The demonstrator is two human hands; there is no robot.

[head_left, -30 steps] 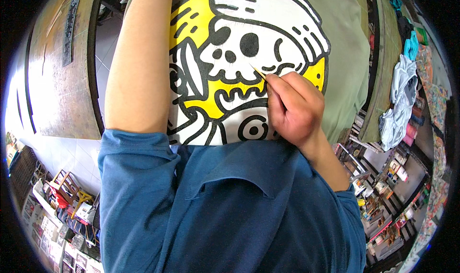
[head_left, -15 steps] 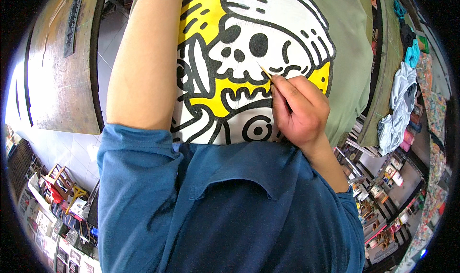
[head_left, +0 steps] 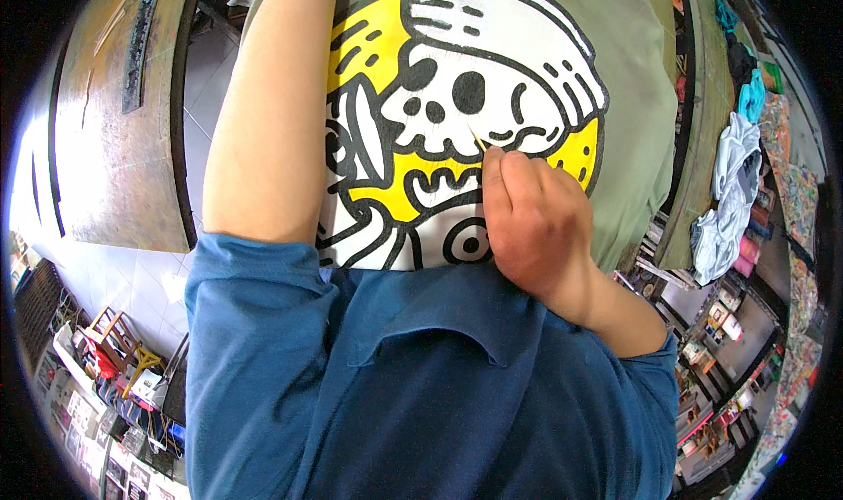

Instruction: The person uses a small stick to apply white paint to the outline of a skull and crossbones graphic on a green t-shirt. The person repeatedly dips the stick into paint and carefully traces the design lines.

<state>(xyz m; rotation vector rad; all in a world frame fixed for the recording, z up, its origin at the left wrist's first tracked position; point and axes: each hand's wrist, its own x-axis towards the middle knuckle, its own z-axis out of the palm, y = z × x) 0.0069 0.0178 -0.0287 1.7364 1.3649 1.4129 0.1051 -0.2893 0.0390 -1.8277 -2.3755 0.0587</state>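
Note:
My right hand [head_left: 537,215] is closed in a pinch around a thin, pale, pointed stick [head_left: 478,140]; whether it is a fine brush or a plain stick cannot be made out. The stick's tip is at the white skull [head_left: 509,71], between its eye and its teeth. This black, white and yellow picture lies on olive-green cloth [head_left: 639,118], spread out before me. Bare to the sleeve, my left forearm [head_left: 272,122] reaches up over the cloth's left side. Its hand is beyond the upper edge.
On the left stands a worn brown board [head_left: 132,175] with a dark strip on it. Along the right runs another board edge [head_left: 702,149], with crumpled pale cloth [head_left: 736,184] beside it. Lower left, a small wooden chair [head_left: 110,333] stands among clutter; shelves [head_left: 729,359] fill the lower right.
My right hand has shifted slightly left and down, its wrist turned, and the stick's tip is a little lower on the skull. The left forearm has stayed nearly in place.

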